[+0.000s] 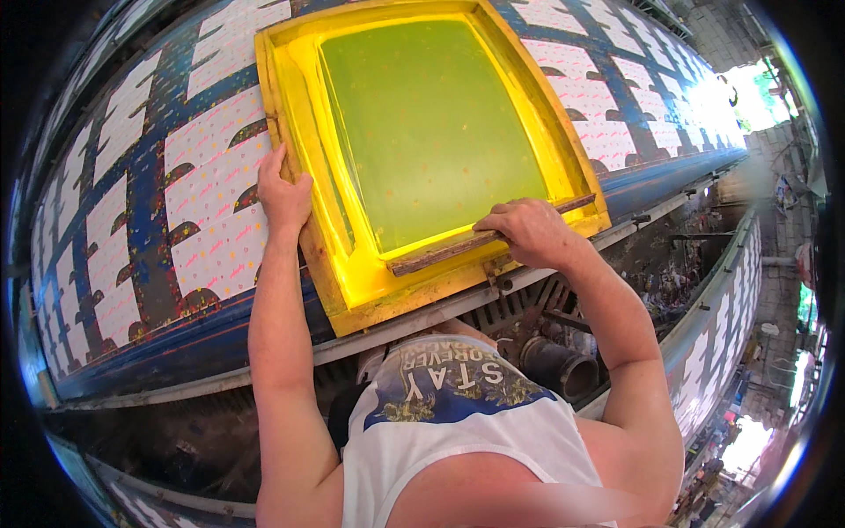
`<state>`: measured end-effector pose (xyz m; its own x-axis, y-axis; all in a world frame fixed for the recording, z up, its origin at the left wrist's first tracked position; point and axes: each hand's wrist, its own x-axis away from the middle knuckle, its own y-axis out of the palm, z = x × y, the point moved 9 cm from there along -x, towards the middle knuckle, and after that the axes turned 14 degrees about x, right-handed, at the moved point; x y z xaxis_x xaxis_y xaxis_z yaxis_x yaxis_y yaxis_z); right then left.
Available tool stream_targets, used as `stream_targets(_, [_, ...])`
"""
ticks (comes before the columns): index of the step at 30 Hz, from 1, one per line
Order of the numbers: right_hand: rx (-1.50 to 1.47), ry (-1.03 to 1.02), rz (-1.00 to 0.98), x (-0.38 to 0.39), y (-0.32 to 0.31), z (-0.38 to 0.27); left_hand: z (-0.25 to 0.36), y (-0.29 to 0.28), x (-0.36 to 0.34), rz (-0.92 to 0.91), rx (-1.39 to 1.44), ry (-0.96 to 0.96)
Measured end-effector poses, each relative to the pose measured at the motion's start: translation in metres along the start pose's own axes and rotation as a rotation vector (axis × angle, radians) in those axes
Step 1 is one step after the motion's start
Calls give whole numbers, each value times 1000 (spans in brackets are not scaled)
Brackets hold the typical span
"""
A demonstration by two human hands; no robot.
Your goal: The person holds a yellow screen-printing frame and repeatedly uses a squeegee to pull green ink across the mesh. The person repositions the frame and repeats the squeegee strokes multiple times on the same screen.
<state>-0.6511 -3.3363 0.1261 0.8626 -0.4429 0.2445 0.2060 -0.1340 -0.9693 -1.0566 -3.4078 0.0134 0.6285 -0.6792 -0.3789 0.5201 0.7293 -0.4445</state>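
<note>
A wooden screen-printing frame, coated with yellow ink, lies over the printing table in front of me. Its mesh looks green, with thick yellow ink along the sides and the near end. My left hand is closed on the frame's left side bar, thumb and forefinger pointing away from me. Across the near end of the mesh lies a squeegee with a worn wooden back. My right hand grips it right of its middle, fingers bent over the top; its blade edge is hidden in the ink.
White cut fabric pieces with small coloured prints lie in rows on the long dark blue table. A metal rail runs along its near edge. A dark cylindrical container is below, and another table with white pieces stands right.
</note>
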Motion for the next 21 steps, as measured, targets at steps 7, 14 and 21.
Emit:
stream_targets(7, [80, 82, -116, 32, 20, 19, -3, 4, -1, -1, 74, -32])
stream_targets(14, [161, 44, 154, 68, 27, 24, 2, 4, 1, -28, 53, -24])
stream_targets(21, [214, -37, 313, 55, 34, 36, 11, -2, 3, -21, -13, -112])
